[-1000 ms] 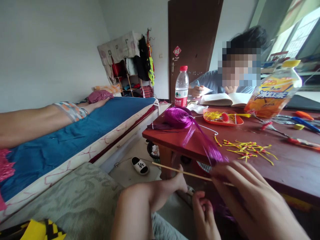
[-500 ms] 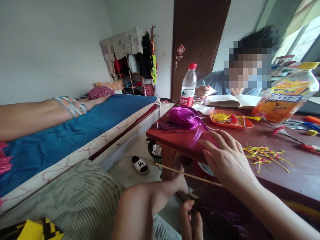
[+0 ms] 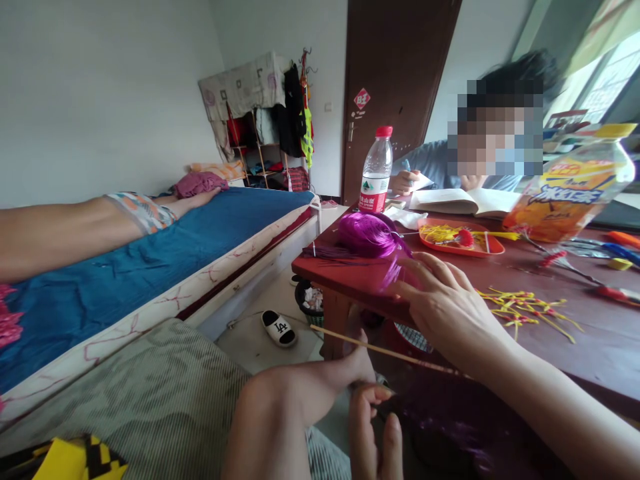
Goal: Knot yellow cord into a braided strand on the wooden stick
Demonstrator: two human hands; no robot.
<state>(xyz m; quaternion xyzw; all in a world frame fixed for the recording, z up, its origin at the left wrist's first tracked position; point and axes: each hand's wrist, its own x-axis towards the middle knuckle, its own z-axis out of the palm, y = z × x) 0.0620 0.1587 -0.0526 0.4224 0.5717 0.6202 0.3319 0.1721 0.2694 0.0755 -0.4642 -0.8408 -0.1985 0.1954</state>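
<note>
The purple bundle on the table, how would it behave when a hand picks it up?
The purple bundle is likely floppy, since its thin strands curve and fan out. Their glossy shine suggests they may be slippery.

Right hand: before, blurred at the near edge of the desk; now sharp, reaching further in, fingers spread near the purple bundle;
Purple strands: one second ago stretched long toward the edge; now only a short end shows;
Left hand: moved leftward, closer to the knee; its thumb now stands apart from the bent finger;
View: turned slightly to the left.
</note>
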